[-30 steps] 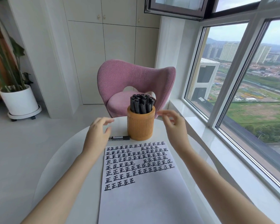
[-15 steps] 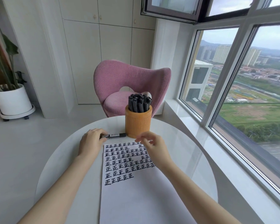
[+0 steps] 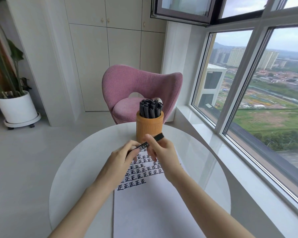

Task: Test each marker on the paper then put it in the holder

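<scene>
On the paper (image 3: 153, 212), rows of 正 characters (image 3: 141, 170)

One holder (image 3: 149, 129), one paper (image 3: 153, 212), one held marker (image 3: 145, 144).

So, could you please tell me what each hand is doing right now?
Left hand: holding the black marker by its lower end.
Right hand: pinching the same marker nearer its raised end.

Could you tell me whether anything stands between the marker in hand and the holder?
Nothing visible does: the left hand and right hand hold the marker just in front of the holder. Its mouth, though, is packed with other markers, leaving little room.
</scene>
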The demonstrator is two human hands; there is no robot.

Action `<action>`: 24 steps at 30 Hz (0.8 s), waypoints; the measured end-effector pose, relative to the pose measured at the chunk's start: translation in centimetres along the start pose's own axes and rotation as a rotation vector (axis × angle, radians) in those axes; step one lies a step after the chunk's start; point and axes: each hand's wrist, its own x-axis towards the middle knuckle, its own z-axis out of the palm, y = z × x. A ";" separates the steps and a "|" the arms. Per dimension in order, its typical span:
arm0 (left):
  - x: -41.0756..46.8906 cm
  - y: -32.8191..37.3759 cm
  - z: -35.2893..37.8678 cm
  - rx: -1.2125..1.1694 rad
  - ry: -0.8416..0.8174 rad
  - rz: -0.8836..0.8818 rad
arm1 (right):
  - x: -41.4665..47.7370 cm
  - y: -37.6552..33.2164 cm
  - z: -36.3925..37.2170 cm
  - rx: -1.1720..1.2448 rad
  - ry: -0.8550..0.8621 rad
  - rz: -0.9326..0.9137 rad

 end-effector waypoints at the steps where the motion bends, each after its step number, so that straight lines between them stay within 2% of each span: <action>1: -0.3 0.1 0.2 0.001 -0.013 -0.016 | -0.2 -0.1 0.0 0.008 0.009 0.004; 8: -1.7 0.9 0.5 0.096 -0.035 -0.057 | -2.0 -0.3 -0.1 -0.003 -0.018 -0.009; 11: -2.2 1.5 0.4 0.034 -0.049 -0.069 | -2.3 -0.4 -0.2 0.010 -0.023 -0.006; 18: -2.6 1.3 0.1 -0.272 -0.076 -0.144 | -3.0 -0.3 -0.2 0.017 -0.042 -0.006; 24: -2.9 0.8 0.0 -0.234 -0.098 -0.100 | -3.7 -0.1 -0.2 0.079 -0.123 0.031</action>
